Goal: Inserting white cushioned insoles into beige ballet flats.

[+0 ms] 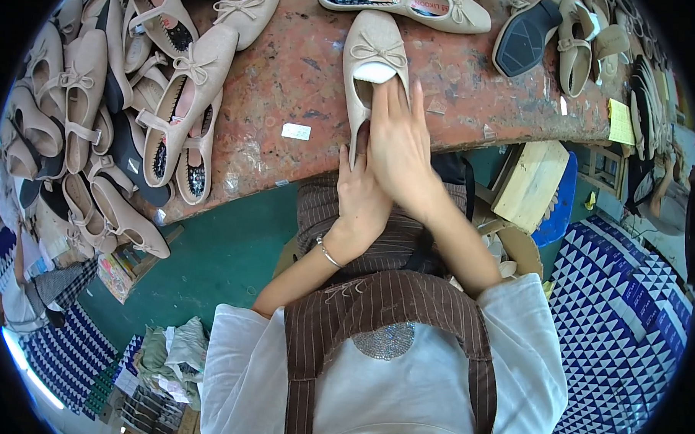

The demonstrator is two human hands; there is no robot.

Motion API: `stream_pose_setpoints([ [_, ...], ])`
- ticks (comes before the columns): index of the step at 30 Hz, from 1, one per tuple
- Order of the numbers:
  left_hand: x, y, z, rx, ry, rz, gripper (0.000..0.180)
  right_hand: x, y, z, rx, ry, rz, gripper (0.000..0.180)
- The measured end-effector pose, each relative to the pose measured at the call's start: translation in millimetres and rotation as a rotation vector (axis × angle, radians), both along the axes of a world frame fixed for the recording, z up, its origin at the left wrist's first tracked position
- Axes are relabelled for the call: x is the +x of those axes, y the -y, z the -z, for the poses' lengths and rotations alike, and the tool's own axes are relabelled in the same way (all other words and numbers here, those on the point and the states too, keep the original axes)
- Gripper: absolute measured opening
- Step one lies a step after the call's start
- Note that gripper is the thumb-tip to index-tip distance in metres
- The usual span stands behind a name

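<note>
Rust-red table [291, 70] carries a beige flat shoe [367, 42] whose long axis runs near to far, heel toward the person. Right hand [400, 142] lies flat over its heel opening, fingers together; left hand [360, 194] clasps the heel, just nearer.

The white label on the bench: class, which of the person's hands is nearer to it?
Left. The left hand is just right of the label, gripping the beige shoe; the right hand lies farther right on the shoe.
</note>
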State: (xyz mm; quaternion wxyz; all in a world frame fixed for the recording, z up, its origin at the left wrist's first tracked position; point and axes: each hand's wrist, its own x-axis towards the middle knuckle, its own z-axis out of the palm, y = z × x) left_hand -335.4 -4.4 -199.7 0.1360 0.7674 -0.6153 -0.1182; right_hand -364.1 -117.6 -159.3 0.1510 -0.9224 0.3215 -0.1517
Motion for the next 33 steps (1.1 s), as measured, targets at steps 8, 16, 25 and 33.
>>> stream_pose_setpoints([
  [8, -1.0, 7.6, -10.5, -0.119, 0.060, -0.082, 0.047, 17.9, 21.0, 11.0, -0.072, -0.329, 0.055, 0.050],
  [16, 0.1, 0.9, -12.6, -0.120, 0.055, -0.089, 0.044, 27.7, 32.4, 15.4, -0.021, -0.218, -0.032, 0.037],
  [25, 22.3, 9.4, -22.7, -0.317, -0.014, -0.067, 0.033, 22.2, 69.8, -46.1, 0.338, -0.540, -0.525, 0.022],
  [33, 291.5, -145.1, -134.3, -0.486, 0.573, -0.670, 0.040, -173.4, 294.5, -60.4, -0.022, 0.409, 0.896, 0.028],
])
